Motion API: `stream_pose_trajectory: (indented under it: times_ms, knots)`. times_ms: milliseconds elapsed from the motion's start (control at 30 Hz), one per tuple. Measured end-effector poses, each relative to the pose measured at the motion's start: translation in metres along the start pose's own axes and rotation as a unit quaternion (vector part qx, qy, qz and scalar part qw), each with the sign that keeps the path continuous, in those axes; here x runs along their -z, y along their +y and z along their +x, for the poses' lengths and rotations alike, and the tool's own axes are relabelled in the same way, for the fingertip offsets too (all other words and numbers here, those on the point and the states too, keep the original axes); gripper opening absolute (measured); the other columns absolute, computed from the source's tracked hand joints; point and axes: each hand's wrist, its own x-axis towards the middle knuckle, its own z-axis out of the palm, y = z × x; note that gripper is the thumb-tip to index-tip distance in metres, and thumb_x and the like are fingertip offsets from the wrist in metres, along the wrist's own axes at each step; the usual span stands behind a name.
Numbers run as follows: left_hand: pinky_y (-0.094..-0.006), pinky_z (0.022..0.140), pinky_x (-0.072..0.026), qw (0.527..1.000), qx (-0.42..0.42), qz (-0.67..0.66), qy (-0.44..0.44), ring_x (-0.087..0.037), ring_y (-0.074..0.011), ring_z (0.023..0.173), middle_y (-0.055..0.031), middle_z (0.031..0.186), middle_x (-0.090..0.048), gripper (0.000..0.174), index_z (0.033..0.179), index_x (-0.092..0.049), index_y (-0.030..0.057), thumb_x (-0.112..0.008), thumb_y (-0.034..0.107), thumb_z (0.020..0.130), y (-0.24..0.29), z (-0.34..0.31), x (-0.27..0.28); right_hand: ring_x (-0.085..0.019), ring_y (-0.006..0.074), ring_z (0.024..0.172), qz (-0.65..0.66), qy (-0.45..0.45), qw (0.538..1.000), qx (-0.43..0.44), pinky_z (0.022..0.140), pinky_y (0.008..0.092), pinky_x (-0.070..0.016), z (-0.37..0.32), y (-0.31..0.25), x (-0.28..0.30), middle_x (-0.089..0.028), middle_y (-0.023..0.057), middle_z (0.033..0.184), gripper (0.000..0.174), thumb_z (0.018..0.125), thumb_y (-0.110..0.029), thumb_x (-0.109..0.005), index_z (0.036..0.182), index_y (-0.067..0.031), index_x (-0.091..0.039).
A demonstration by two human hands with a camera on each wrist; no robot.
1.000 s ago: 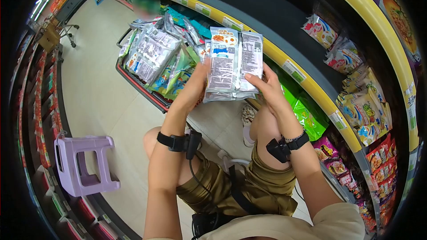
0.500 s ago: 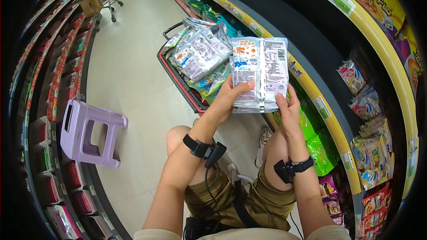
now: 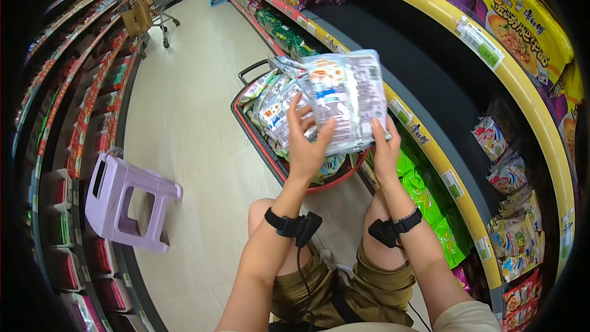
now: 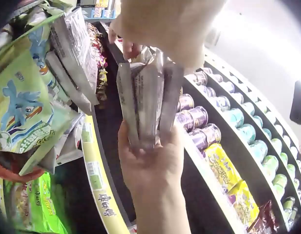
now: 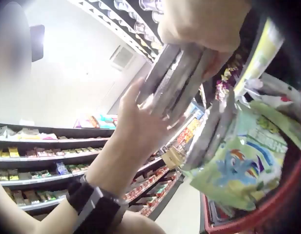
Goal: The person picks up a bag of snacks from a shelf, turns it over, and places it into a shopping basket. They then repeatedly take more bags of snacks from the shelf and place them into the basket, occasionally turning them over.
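A stack of several silver-white plastic packets (image 3: 350, 98) with food pictures is held up in front of the shelf. My right hand (image 3: 386, 154) grips its lower right corner, thumb on the front; the left wrist view shows that hand (image 4: 153, 170) wrapped round the stack's end. My left hand (image 3: 305, 147) is at the stack's left side, fingers spread and thumb close to the front. Beneath and to the left, a dark basket with a red rim (image 3: 335, 183) holds more silver packets (image 3: 279, 110) and a light green cartoon pony bag (image 4: 23, 102).
A yellow-edged shelf (image 3: 439, 157) curves along the right, with small snack bags (image 3: 513, 233) on it and bright green bags (image 3: 427, 206) below. Behind on the left stand a lilac stool (image 3: 132, 203) and another shelf row. A cart with a cardboard box (image 3: 136, 19) stands down the aisle.
My left hand has come off its thumb-on-front grip and its fingers have spread at the stack's left side. The stack has moved slightly left, over the basket in the head view.
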Motion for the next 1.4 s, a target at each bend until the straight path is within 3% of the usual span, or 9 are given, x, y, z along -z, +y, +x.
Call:
stream_pose_trajectory:
  times_ms: [67,167,267,400,700,833,900,1033,1400]
  knots:
    - [-0.0377,0.092,-0.0391,0.998,-0.039,0.020,0.034,-0.054,-0.0257,0.100,-0.0182,0.120,-0.046,0.076,0.138,-0.030,0.0001,-0.070,0.026,0.080,-0.009,0.012,0.015,-0.055,0.0152,0.099,-0.068,-0.016,0.997,0.033,0.088,0.0264,-0.0414,0.021,-0.005,-0.021,-0.061,0.0120,0.109,0.046,0.089,-0.025,-0.060,0.125,0.0010,-0.049]
    - [-0.0431,0.099,-0.0316,0.986,0.053,0.134,0.083,-0.048,-0.0308,0.110,-0.0204,0.125,-0.044,0.075,0.138,-0.030,-0.0001,-0.065,0.037,0.082,-0.027,0.027,0.038,-0.058,0.0258,0.099,-0.227,-0.043,0.972,-0.034,0.087,0.0333,-0.0432,0.047,-0.003,-0.043,-0.061,0.0167,0.108,0.055,0.085,-0.032,-0.065,0.129,-0.0051,-0.047]
    - [-0.0594,0.106,0.0011,0.916,0.091,0.378,0.102,-0.020,-0.0388,0.133,-0.0246,0.138,-0.034,0.088,0.141,-0.027,-0.0005,-0.054,0.059,0.082,-0.053,0.034,0.041,-0.046,0.0344,0.114,-0.468,-0.020,0.875,0.124,0.098,0.0471,-0.0317,0.053,0.027,-0.048,-0.055,0.0151,0.117,0.056,0.083,-0.031,-0.061,0.132,-0.0094,-0.044]
    - [-0.0614,0.106,0.0070,0.916,0.080,0.379,0.102,-0.017,-0.0388,0.136,-0.0240,0.141,-0.032,0.085,0.141,-0.028,0.0006,-0.049,0.061,0.085,-0.046,0.035,0.031,-0.044,0.0344,0.116,-0.500,-0.068,0.835,0.221,0.101,0.0490,-0.0290,0.054,0.029,-0.040,-0.052,0.0135,0.123,0.038,0.087,-0.027,-0.056,0.122,-0.0119,-0.057]
    - [-0.0565,0.108,-0.0014,0.943,0.054,0.303,0.127,-0.022,-0.0361,0.134,-0.0210,0.138,-0.037,0.063,0.134,-0.038,0.0019,-0.039,0.050,0.094,-0.031,0.026,0.030,-0.040,0.0351,0.120,-0.466,-0.059,0.856,0.215,0.104,0.0487,-0.0264,0.041,0.015,-0.022,-0.048,0.0148,0.127,0.033,0.089,-0.028,-0.054,0.118,-0.0124,-0.061]
    - [-0.0489,0.109,-0.0122,0.944,-0.034,0.293,0.150,-0.020,-0.0382,0.132,-0.0205,0.138,-0.035,0.054,0.132,-0.037,-0.0009,-0.044,0.039,0.095,-0.018,0.021,0.023,-0.040,0.0350,0.119,-0.439,-0.049,0.875,0.197,0.103,0.0454,-0.0290,0.029,-0.002,-0.004,-0.048,0.0150,0.127,0.034,0.088,-0.025,-0.056,0.119,-0.0107,-0.059]
    - [-0.0427,0.107,-0.0203,0.901,-0.176,0.354,0.178,-0.031,-0.0324,0.126,-0.0181,0.133,-0.041,0.046,0.128,-0.042,-0.0016,-0.047,0.031,0.095,-0.010,0.016,0.010,-0.041,0.0348,0.119,-0.439,-0.031,0.878,0.190,0.102,0.0456,-0.0299,0.025,-0.006,0.010,-0.048,0.0146,0.125,0.033,0.087,-0.024,-0.058,0.116,-0.0099,-0.059]
    - [-0.0458,0.107,-0.0195,0.901,-0.275,0.324,0.089,-0.032,-0.0327,0.128,-0.0167,0.132,-0.042,0.041,0.126,-0.043,-0.0009,-0.051,0.018,0.092,0.006,-0.004,-0.032,-0.040,0.0364,0.119,-0.446,0.038,0.861,0.241,0.102,0.0460,-0.0316,0.017,-0.017,0.045,-0.049,0.0150,0.122,0.029,0.083,-0.022,-0.061,0.109,-0.0084,-0.060]
    - [-0.0494,0.105,-0.0236,0.928,-0.265,0.142,-0.221,-0.033,-0.0367,0.124,-0.0180,0.129,-0.043,0.042,0.122,-0.046,-0.0009,-0.059,0.017,0.086,-0.017,-0.065,-0.154,-0.033,0.0420,0.121,-0.612,0.286,0.718,0.165,0.102,0.0467,-0.0284,0.054,-0.078,0.190,-0.037,0.0251,0.126,0.048,0.073,-0.022,-0.068,0.114,-0.0042,-0.051]
